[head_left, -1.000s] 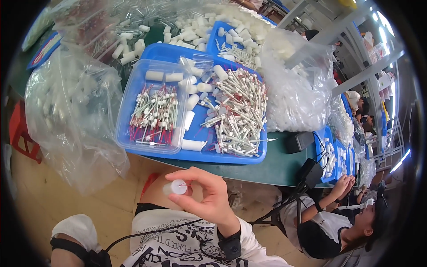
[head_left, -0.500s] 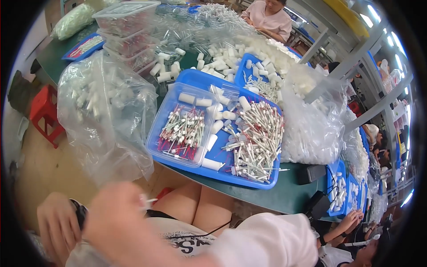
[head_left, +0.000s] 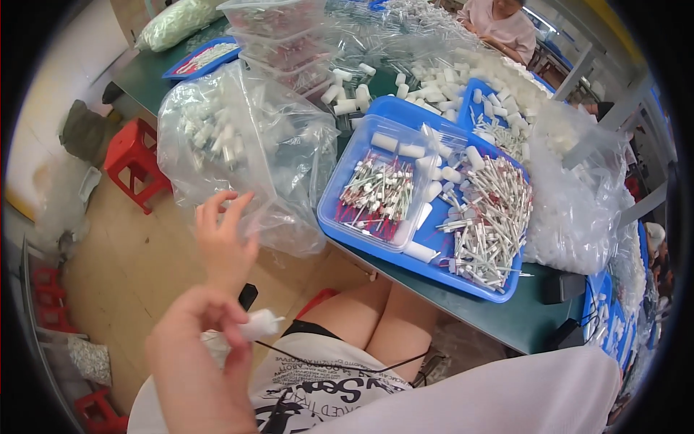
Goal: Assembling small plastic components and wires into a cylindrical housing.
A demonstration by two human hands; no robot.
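My right hand (head_left: 199, 336) is closed, thumb and fingers pinching a white cylinder (head_left: 260, 325) with a thin white tip at its end. It is over my lap, left of centre. Beyond it, my left hand (head_left: 225, 239) has its fingers spread and holds nothing. Its fingertips overlap the lower left of a clear plastic bag (head_left: 282, 210) with white cylinders inside; I cannot tell if they touch it. On the table, a blue tray (head_left: 340, 228) carries a clear plastic box (head_left: 329, 192) of thin red-and-white sticks, a heap of similar white sticks (head_left: 491, 217) and loose white cylinders.
Stacked clear boxes (head_left: 278, 47) stand behind the bag, beside a small blue tray (head_left: 184, 69). More white cylinders (head_left: 441, 90) are piled farther back. Another bag (head_left: 578, 210) lies at right, near a black box (head_left: 567, 287). A red stool (head_left: 137, 155) stands at left. A person (head_left: 499, 25) sits across the table.
My left hand has risen from low at the left to the bag, fingers spreading. My right hand still holds the white cylinder, now seen more clearly. The view has swung left.
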